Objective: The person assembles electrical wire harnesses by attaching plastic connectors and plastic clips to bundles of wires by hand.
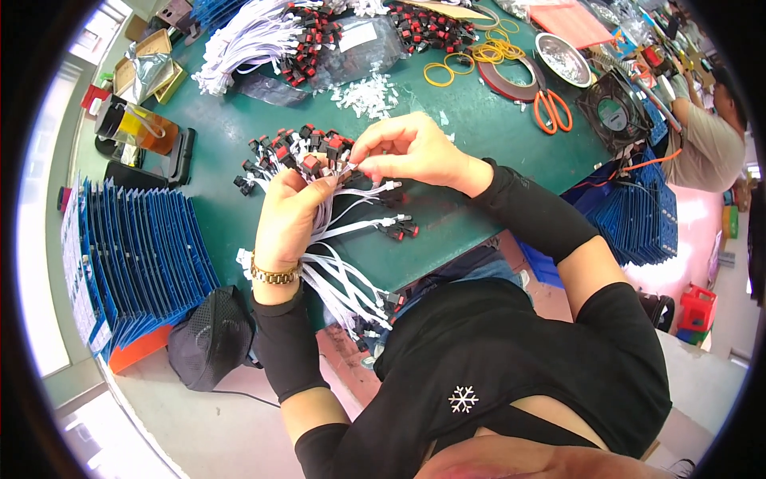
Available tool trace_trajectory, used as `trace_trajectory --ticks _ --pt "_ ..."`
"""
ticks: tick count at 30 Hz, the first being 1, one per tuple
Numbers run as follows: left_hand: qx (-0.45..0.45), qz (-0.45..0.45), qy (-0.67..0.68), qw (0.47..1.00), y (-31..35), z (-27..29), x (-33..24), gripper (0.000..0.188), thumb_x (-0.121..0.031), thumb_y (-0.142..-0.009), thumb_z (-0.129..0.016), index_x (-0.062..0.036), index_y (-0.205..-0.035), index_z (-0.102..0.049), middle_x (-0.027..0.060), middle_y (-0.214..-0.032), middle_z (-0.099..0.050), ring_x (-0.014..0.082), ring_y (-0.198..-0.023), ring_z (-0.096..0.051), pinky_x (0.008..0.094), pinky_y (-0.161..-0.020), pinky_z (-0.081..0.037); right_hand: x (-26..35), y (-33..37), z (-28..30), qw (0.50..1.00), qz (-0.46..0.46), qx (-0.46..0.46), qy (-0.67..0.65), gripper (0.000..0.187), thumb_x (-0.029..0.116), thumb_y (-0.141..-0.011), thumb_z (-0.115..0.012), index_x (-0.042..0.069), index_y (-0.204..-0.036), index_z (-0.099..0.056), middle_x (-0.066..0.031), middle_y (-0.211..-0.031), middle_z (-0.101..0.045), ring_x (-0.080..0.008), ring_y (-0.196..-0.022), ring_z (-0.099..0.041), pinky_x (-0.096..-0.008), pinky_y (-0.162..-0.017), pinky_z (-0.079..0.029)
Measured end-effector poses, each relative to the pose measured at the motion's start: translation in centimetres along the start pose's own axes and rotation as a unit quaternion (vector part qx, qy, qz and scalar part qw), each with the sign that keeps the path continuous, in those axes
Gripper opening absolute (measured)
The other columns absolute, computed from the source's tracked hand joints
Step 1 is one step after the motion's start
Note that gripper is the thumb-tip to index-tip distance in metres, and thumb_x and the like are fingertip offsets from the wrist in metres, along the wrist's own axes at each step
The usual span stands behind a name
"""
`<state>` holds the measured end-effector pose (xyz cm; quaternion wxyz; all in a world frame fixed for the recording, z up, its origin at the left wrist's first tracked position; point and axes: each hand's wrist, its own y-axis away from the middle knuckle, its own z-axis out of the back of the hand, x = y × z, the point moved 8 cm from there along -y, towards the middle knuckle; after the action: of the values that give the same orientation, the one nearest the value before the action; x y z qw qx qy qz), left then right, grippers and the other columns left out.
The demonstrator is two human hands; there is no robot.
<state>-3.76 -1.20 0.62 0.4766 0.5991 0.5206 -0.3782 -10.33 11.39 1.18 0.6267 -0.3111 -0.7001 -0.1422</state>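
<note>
My left hand (289,215) is closed round a bundle of white cables (343,279). Black-and-red switches (283,152) on the bundle fan out beyond the fingers, and the loose cable ends hang over the table's near edge. Thumb and fingers of my right hand (415,152) are pinched at a small white piece beside the left thumb, at one cable's end. Whether it is a plug or a tag is too small to tell. A few cables with white plugs (391,185) stick out to the right under my right hand.
On the green table (447,231), more white cables (243,44) lie at the back, near small white pieces (367,96), yellow rubber bands (499,49), orange scissors (552,112), a metal bowl (562,60) and a fan (613,108). Blue circuit boards (148,251) stand left. Another person (706,144) sits right.
</note>
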Motion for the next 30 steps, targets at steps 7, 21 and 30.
trace_trajectory --ticks 7,21,30 --pt "-0.071 0.003 -0.184 0.98 0.4 0.7 0.4 0.016 -0.008 -0.081 -0.065 0.0006 -0.093 -0.06 -0.0032 -0.072 -0.057 0.0025 -0.057 -0.046 0.0182 -0.048 -0.033 0.3 -0.1 -0.3 1.0 0.016 -0.001 0.008 0.028 0.003 -0.077 -0.069 0.003 -0.104 -0.06 -0.0022 -0.081 -0.061 -0.0042 -0.066 -0.055 -0.0176 -0.057 -0.044" --pt "0.003 -0.004 -0.12 0.993 0.4 -0.9 -0.3 0.011 0.0 -0.081 -0.06 -0.004 -0.088 -0.054 -0.0039 -0.081 -0.054 0.0043 -0.072 -0.048 0.019 -0.065 -0.039 3.0 0.8 -0.9 0.968 0.15 0.032 0.197 0.024 0.007 -0.074 -0.072 0.005 -0.097 -0.066 -0.0033 -0.08 -0.065 -0.0035 -0.047 -0.052 -0.0182 -0.044 -0.038" --pt "-0.011 -0.011 -0.166 0.986 0.6 -0.6 -0.1 0.019 0.002 -0.077 -0.066 -0.0014 -0.096 -0.062 -0.003 -0.077 -0.059 0.0042 -0.067 -0.05 0.0176 -0.059 -0.038 2.5 1.0 -0.9 0.978 0.115 0.029 0.173 0.024 0.003 -0.076 -0.066 0.003 -0.1 -0.064 -0.0045 -0.078 -0.065 -0.0028 -0.051 -0.055 -0.0174 -0.045 -0.04"
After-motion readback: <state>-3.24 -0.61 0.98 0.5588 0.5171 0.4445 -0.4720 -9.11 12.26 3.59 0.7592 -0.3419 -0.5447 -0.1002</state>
